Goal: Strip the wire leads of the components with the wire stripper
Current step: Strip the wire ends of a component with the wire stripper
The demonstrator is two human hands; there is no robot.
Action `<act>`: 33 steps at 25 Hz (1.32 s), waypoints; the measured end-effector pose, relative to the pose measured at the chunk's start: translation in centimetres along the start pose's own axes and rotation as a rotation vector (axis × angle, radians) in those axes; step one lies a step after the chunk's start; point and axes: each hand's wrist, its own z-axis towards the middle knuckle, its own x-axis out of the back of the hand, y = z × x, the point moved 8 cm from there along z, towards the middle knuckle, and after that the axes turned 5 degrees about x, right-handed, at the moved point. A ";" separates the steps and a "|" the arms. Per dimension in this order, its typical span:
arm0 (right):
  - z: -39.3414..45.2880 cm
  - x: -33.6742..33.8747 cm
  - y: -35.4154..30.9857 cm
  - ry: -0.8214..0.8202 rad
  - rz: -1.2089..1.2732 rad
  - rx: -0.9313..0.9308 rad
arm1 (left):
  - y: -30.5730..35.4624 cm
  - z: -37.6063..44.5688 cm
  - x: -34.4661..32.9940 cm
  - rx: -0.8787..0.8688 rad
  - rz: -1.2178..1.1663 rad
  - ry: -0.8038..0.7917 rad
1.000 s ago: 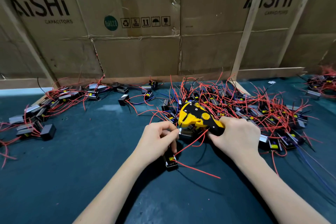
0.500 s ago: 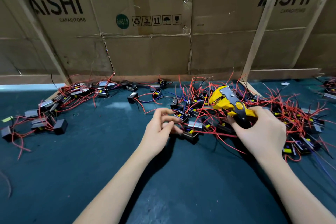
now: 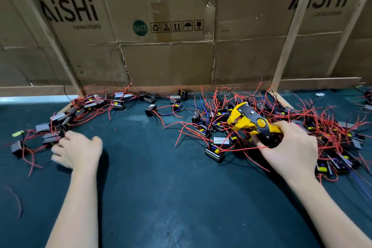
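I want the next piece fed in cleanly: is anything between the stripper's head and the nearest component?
Yes. The yellow-and-black wire stripper, gripped by the right hand, hangs over tangled red wire leads crossing the black box component below it.

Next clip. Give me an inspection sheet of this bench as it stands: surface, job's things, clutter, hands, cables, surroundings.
Surface: dark teal mat, scuffed.
Job's things: yellow and black wire stripper, lifted over the right pile of components; a second pile of components lies at the left.
Clutter: yellow scrap at the far left; a loose red wire piece near the front edge.
Hands: right hand grips the stripper's handles; left hand rests at the left pile, whether it holds anything cannot be told.
Cables: red, blue and black leads tangled across both piles.
Surroundings: cardboard cartons printed AiSHi CAPACITORS behind; a wooden batten leaning against them.
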 end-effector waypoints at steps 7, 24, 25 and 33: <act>0.3 1.6 1.0 0.117 0.308 -0.148 | 3.9 -2.3 -1.7 -0.280 -0.006 -0.172; 0.3 1.4 -0.4 0.117 0.651 -0.058 | 13.2 -20.1 -0.9 -1.167 -0.479 -0.685; 0.2 1.0 -0.4 0.089 0.763 -0.080 | 13.2 -19.8 -0.7 -1.130 -0.510 -0.629; 0.3 0.6 -0.9 -0.002 0.760 -0.015 | 12.6 -20.7 -3.5 -0.905 -0.464 -0.772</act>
